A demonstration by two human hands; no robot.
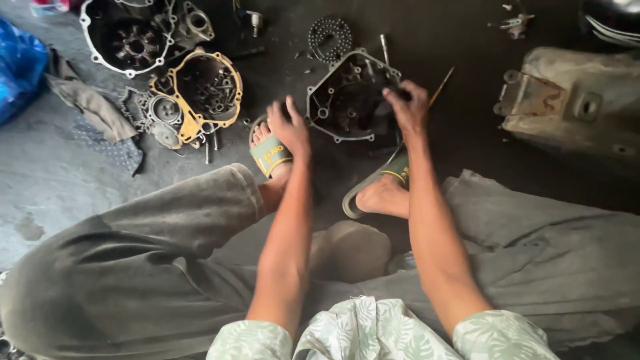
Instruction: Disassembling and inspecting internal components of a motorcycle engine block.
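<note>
On the oily concrete floor, toward its far left corner, lie a blue plastic bag, a grey rag, a round dark engine cover and a casing with an orange gasket. The left hand hovers with fingers spread, holding nothing. Beside it the open grey metal crankcase half sits stripped, apparently mid-dismantling, loose bolts around. The right hand rests on its rim; whether it clasps anything I cannot tell. A coiled chain lies beyond, a dusty cover far right.

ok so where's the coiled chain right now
In the head view the coiled chain lies on the floor at top centre, just above the engine cover that both hands touch.
</note>
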